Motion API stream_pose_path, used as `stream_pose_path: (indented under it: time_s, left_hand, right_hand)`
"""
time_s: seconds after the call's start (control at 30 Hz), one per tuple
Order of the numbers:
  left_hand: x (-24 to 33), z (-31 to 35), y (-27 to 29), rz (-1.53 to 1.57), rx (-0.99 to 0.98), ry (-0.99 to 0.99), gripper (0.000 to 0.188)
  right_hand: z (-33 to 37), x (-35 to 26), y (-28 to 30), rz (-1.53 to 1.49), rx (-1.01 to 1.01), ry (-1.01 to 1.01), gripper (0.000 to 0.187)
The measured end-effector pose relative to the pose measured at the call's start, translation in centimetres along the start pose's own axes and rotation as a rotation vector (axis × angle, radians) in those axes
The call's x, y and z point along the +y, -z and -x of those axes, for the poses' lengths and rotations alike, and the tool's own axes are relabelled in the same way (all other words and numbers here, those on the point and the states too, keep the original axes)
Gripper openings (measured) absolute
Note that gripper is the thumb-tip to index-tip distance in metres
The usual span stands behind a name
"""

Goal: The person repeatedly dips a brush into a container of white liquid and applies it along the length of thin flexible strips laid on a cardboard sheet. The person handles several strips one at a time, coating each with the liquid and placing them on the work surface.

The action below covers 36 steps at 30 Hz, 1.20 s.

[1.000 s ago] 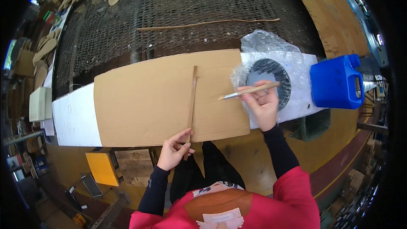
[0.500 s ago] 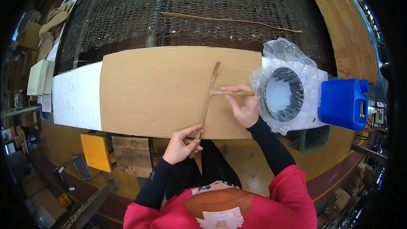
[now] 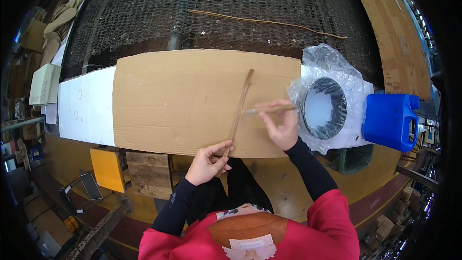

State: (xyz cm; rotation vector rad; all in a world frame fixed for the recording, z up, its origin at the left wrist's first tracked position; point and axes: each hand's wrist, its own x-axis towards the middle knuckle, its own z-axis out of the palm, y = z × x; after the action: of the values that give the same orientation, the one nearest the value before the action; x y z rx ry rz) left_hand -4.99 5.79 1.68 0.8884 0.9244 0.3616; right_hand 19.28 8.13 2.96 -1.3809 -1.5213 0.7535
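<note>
A narrow brown strip (image 3: 240,99) lies slanted across a flat cardboard sheet (image 3: 168,96). Its near end is pinched by my left hand (image 3: 209,164) at the sheet's front edge. In my right hand (image 3: 281,127) is a thin brush (image 3: 274,109), held nearly level and pointing left; its bristle end is by the middle of the strip, blurred by motion. I cannot tell if the bristles touch the strip. To the right of that hand stands a dark round tub (image 3: 339,110), covered in clear plastic, with whitish stuff inside (image 3: 318,108).
A blue jerrycan (image 3: 385,121) stands right of the tub. Beyond the cardboard is a wire-mesh belt (image 3: 269,0) with another brown strip (image 3: 264,21) on it. Sole-shaped pieces (image 3: 60,23) are piled at the far left, near a pale box (image 3: 44,84). Orange (image 3: 107,169) and wooden (image 3: 150,174) stools stand in front.
My right hand and the brush have shifted slightly right and down. The left hand keeps its pinch on the strip. The whole view has shifted a little.
</note>
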Motion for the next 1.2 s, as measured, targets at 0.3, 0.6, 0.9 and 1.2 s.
stream_pose_path:
  time_s: [0.3,0.6,0.9,1.2]
  left_hand:
    - [0.2,0.0,0.2,-0.007,-0.001,-0.012,0.044]
    - [0.0,0.1,0.2,-0.007,0.009,-0.015,0.044]
    - [-0.4,-0.1,0.5,0.000,-0.005,-0.019,0.044]
    - [-0.3,0.0,0.6,0.000,-0.010,-0.015,0.045]
  right_hand:
    - [-1.5,-0.5,0.2,0.156,0.014,0.177,0.026]
    - [-2.3,-0.3,-0.6,0.204,0.080,0.091,0.028]
    - [-1.4,-0.4,-1.1,0.156,0.163,0.053,0.029]
    - [1.4,-0.9,-2.0,-0.050,0.052,0.157,0.020]
